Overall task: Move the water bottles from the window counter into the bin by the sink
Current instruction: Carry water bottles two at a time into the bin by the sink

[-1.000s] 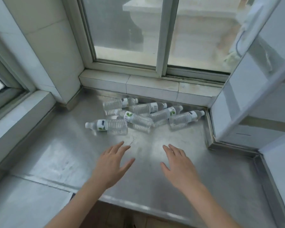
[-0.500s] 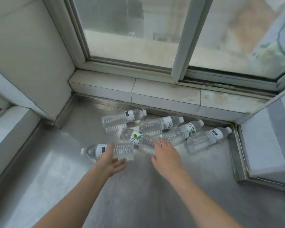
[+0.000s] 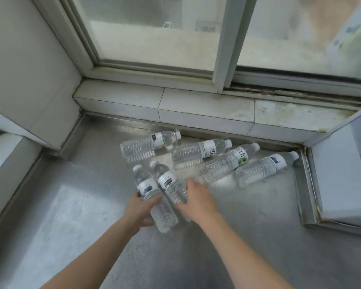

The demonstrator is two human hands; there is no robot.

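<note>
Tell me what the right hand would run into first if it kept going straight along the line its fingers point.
The right hand, gripping a water bottle, points up-left toward the window. First in line is probably the far-left lying bottle, then the tiled sill; depth is uncertain.

Soft daylight from the window (image 3: 154, 34) (wide-angle bending at edges)

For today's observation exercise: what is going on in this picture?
A person is clearing water bottles off a steel counter under a window. The left hand grips one bottle, the right hand grips a second bottle. Four more bottles lie by the sill. No bin is in view.
</note>
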